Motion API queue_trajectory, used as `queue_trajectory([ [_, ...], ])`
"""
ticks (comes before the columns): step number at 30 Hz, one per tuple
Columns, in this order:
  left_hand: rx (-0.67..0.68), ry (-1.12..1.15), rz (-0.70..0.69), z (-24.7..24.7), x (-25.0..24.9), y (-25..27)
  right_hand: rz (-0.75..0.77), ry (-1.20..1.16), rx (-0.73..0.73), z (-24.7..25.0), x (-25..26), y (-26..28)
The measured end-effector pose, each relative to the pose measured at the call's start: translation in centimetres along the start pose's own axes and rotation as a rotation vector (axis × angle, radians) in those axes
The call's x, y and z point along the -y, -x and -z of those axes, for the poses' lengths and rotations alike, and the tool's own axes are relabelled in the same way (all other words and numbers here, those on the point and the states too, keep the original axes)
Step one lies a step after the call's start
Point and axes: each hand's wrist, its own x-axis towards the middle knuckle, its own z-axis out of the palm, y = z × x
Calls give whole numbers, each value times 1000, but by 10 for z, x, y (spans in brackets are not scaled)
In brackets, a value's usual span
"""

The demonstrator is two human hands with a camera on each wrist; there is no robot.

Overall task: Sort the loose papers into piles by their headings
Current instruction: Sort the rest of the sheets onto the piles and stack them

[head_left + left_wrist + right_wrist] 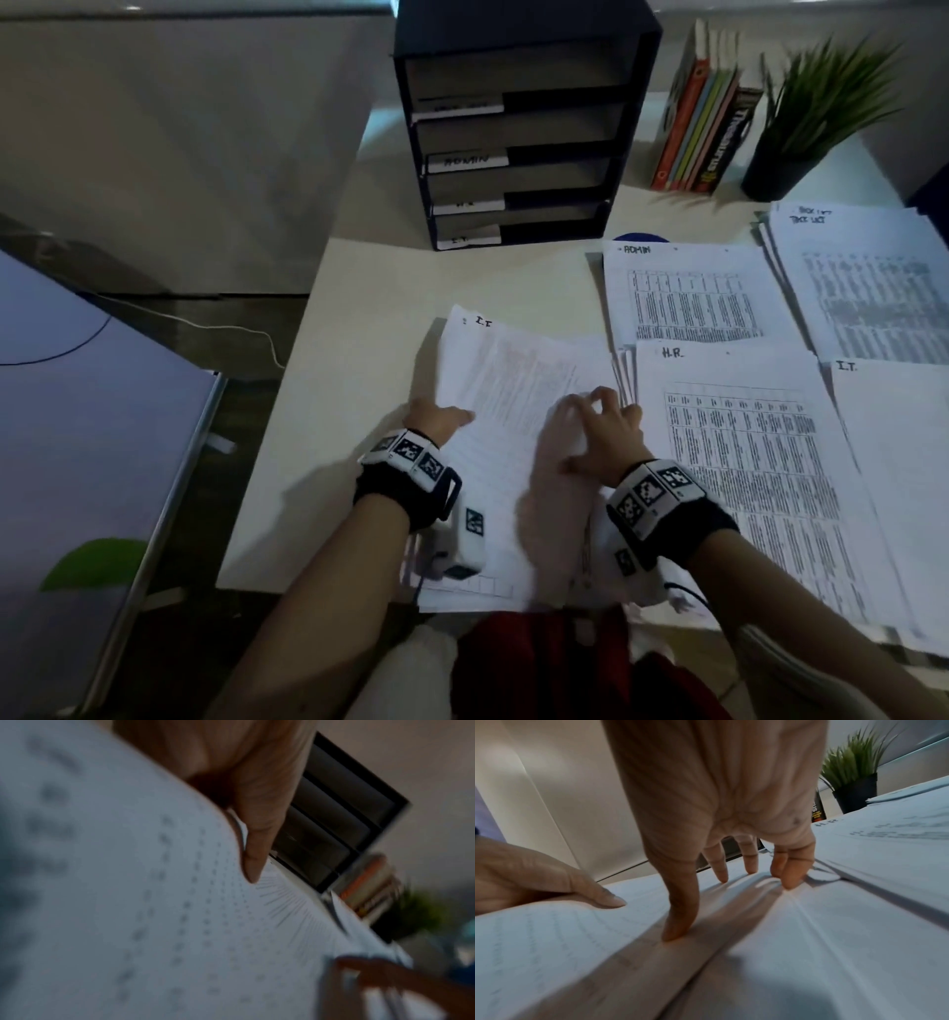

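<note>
1. The unsorted stack of papers point(513, 411) lies on the bench point(359, 318) in front of the black paper sorter point(518, 128), tilted, its top sheet headed "I.T.".
2. The left hand point(436, 416) grips the stack's left edge: its thumb point(254, 850) lies on top of the sheet, and the fingers are hidden beneath the paper.
3. The right hand point(601, 437) stands on the stack's right part with fingers spread and arched, its fingertips point(677, 935) pressing down on the sheet and holding nothing.
4. Just right of the stack, beside the right hand, lies the pile headed "H.R." point(744, 462); it overlaps the near edge of the "ADMIN" pile point(688, 298).
5. Right of the "H.R." pile lies another "I.T." pile point(893, 488), and behind that one a pile point(862, 288) whose heading is too blurred to read.
6. Right of the paper sorter stand a row of books point(703, 133) and a potted plant point(801, 118).
</note>
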Motion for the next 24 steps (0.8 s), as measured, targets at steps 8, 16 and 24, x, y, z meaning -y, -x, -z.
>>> queue_trajectory([
  [8, 147, -35, -207, 27, -12, 1, -61, -228, -113, -4, -1, -3],
  [16, 117, 170, -410, 91, -7, -7, -87, -642, -178, 3, 1, -14],
  [24, 186, 777, -666, 118, -38, 20, 193, -1349, -381, 56, 45, -10],
])
